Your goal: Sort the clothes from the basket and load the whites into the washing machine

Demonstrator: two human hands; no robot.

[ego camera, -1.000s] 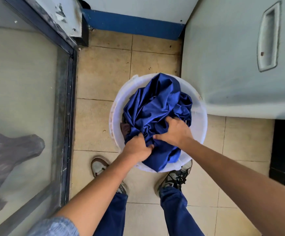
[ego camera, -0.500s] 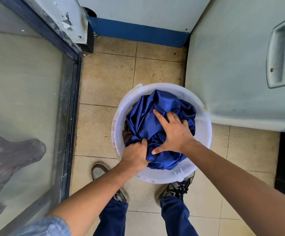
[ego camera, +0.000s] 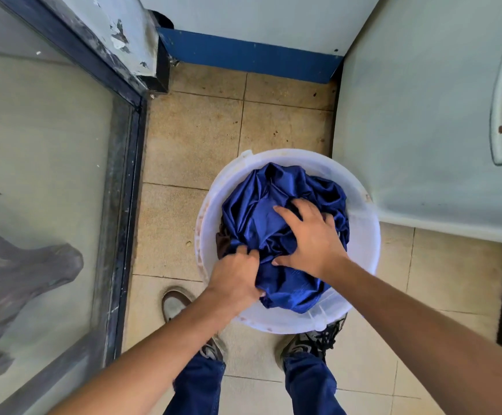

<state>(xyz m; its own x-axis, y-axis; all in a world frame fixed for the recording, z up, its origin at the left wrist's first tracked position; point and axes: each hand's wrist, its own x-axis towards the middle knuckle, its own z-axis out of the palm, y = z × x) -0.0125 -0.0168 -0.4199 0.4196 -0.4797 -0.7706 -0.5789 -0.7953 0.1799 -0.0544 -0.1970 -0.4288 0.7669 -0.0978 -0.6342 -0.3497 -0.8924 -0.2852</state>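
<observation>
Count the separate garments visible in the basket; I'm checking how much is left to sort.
2. A blue garment fills the white basket, under both hands. A dark brown piece peeks out at its left edge. More may be hidden underneath.

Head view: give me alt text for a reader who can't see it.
Both hands work a shiny blue cloth in a white basket on a tiled floor: the left hand grips its edge, the right hand presses on top, fingers spread.

Beige tiled floor (ego camera: 195, 139), stained, dark grout lines. Blue skirting (ego camera: 249, 55) along pale far wall (ego camera: 258, 16). Dark-framed glass door (ego camera: 34, 151) at left, paint peeling above. Daylight, soft shadows.
</observation>
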